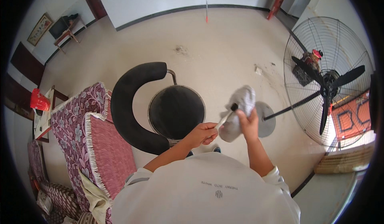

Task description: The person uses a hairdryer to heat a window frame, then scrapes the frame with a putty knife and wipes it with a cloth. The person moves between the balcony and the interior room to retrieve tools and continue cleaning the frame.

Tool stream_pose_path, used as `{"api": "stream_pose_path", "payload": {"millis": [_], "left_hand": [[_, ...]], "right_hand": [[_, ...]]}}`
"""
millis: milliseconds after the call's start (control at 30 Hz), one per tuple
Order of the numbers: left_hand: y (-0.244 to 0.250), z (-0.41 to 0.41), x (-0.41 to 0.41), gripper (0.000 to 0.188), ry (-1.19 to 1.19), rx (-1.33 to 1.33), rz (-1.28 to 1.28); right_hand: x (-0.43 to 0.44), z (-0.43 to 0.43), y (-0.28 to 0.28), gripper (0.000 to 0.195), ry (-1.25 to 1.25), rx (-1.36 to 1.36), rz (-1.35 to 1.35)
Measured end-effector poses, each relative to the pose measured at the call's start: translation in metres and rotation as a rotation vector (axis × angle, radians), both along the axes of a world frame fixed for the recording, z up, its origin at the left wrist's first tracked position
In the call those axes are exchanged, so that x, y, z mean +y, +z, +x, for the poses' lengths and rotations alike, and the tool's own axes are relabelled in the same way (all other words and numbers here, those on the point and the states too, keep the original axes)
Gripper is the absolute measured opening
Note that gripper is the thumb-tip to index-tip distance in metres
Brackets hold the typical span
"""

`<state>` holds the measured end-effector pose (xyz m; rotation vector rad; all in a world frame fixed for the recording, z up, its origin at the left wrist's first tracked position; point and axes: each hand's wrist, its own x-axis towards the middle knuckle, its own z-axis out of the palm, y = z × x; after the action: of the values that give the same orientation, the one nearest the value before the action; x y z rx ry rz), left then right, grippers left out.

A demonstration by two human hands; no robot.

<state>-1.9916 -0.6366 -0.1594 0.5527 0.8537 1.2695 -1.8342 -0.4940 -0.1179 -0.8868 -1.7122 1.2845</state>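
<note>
My left hand [205,134] grips the pale handle of a small brush [225,119]. The brush's black bristle end lies against a grey-and-white fabric item [244,96], a cap or a shoe; which one I cannot tell. My right hand [249,123] holds this item by its right side, thumb near the bristles. Part of the item is hidden behind the thumb and brush. Both hands are in front of my chest, just right of a round black stool seat [177,113] with a curved padded backrest [126,104].
At right stands a large pedestal fan [327,86] on a round grey base [267,122]. A sofa with a floral cover [75,128] is at left, beside a small table [43,122] with a red packet [39,100]. Dirt [181,50] lies on the tiled floor; a pole [206,2] leans behind.
</note>
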Motion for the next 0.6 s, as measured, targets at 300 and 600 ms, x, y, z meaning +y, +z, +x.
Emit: {"api": "stream_pose_path", "payload": {"millis": [300,600], "left_hand": [[0.019,-0.118,-0.019,0.028,0.622,0.494,-0.095],[0.021,-0.110,0.019,0.036,0.418,-0.209,0.071]], "right_hand": [[0.042,0.028,-0.058,0.024,0.039,-0.538,0.023],[0.149,0.045,-0.097,0.047,0.086,-0.795,0.281]]}}
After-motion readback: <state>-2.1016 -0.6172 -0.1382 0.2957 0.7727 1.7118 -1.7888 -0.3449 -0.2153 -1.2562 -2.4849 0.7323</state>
